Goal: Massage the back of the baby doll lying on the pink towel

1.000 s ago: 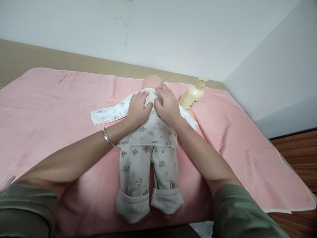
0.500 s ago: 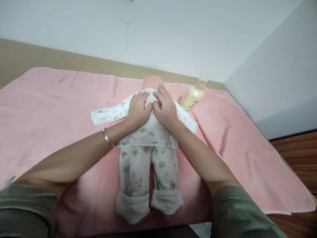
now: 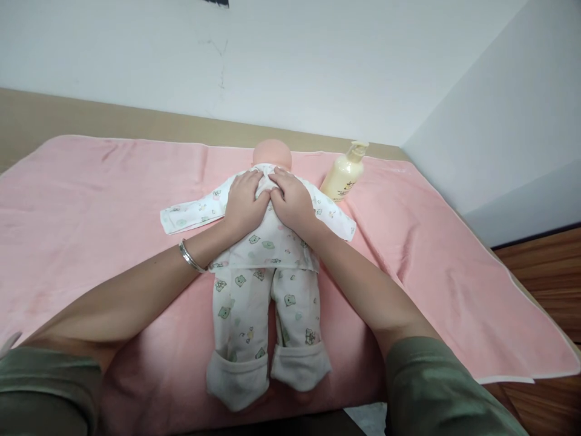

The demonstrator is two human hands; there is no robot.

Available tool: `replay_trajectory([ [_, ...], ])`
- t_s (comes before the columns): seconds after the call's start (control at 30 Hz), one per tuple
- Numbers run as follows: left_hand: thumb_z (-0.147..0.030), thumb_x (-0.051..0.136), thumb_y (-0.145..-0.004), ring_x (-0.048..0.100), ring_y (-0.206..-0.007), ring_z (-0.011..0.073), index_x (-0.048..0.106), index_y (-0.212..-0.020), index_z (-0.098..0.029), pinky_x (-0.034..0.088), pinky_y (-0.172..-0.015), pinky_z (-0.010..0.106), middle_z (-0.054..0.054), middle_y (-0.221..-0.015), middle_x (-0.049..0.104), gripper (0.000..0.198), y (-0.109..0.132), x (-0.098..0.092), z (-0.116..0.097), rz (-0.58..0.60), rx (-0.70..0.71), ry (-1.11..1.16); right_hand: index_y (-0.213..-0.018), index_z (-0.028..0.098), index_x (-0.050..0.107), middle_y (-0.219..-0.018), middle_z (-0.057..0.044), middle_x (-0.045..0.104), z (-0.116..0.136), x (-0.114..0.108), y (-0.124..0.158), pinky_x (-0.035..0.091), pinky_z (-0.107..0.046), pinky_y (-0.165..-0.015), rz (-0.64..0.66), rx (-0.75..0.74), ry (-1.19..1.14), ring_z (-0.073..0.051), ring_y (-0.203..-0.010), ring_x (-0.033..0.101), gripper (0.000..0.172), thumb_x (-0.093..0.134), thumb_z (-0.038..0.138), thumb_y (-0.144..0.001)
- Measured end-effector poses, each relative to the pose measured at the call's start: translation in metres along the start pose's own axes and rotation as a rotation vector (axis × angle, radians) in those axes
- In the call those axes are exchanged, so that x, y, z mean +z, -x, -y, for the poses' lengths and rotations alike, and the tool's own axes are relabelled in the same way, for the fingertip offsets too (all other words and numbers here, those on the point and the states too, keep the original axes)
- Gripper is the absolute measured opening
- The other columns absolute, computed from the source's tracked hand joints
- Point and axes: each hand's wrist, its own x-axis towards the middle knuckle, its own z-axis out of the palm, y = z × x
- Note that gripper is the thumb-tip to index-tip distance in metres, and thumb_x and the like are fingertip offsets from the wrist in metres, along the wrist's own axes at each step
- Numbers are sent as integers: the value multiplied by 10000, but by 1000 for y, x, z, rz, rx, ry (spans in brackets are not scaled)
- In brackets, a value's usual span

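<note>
When counted by item: one bald, pink-headed baby doll, dressed in one white cloth top and one matching pair of trousers with small green animal prints, two sleeves outspread, two cuffs turned up; laid lengthwise on one pink fabric sheet. One bare left hand and one bare right hand, flat on upper torso; fingers extended, loosely together, thumbs angled apart. One silver metal bangle on left wrist. One pale-yellow plastic pump bottle near right sleeve.

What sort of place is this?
Likely an infant-care practice room: a baby doll in printed pajamas lies on a pink blanket, with a pump bottle beside it.
</note>
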Motion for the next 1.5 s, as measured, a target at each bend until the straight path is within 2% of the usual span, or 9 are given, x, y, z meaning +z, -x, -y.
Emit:
replay_trajectory([
  [0.3,-347,419,-859,569,-1317,295,663,-1237,-154,415,-1217,484,132,-1372,663,489,0,-1,0,-11,3,38,-1375,121,649,-1542,-106,580,-1,3,-1,342,-429,-1317,-15,-7,-35,-254,-1492,489,499,434,181,-929],
  [0.63,-369,451,-858,542,-1390,280,649,-1314,-161,384,-1267,465,111,-1459,626,538,3,-4,4,-7,-53,108,-1404,61,605,-1545,-163,564,8,-7,-2,333,-446,-1311,92,-84,89,-271,-1495,478,499,369,172,-979],
  [0.73,-382,437,-867,557,-1371,277,659,-1304,-155,394,-1256,469,119,-1436,642,540,3,-5,3,-3,-38,122,-1451,46,553,-1609,-177,483,10,-10,-1,288,-470,-1325,127,-67,119,-288,-1552,391,523,341,184,-993],
  [0.87,-406,441,-877,554,-1377,272,662,-1309,-171,390,-1258,471,105,-1436,647,539,3,-6,3,-9,-31,127,-1567,34,383,-1710,-189,296,12,-12,1,206,-573,-1330,170,47,140,-347,-1628,195,606,333,246,-1002],
  [1.0,-399,432,-879,543,-1389,277,653,-1326,-148,379,-1263,474,121,-1444,638,557,4,-5,5,-6,-28,119,-1613,36,289,-1737,-189,213,13,-13,1,161,-574,-1339,198,118,143,-371,-1639,123,669,337,303,-1002],
  [1.1,-387,425,-886,535,-1391,269,650,-1323,-164,381,-1260,461,112,-1449,632,540,4,-6,5,2,-31,109,-1620,47,278,-1741,-190,199,14,-13,1,156,-588,-1334,211,136,155,-383,-1637,126,680,328,333,-1005],
  [1.3,-368,402,-903,550,-1342,281,662,-1288,-168,379,-1244,493,113,-1399,657,506,4,-8,1,14,-9,73,-1600,74,329,-1706,-196,300,14,-15,2,198,-626,-1303,212,95,204,-408,-1600,243,649,291,340,-1009],
  [1.5,-371,400,-913,529,-1371,275,660,-1300,-181,354,-1267,482,96,-1421,647,503,4,-8,0,18,-30,59,-1601,73,318,-1706,-211,290,18,-19,3,226,-644,-1284,246,103,234,-418,-1592,257,642,276,336,-1017],
])
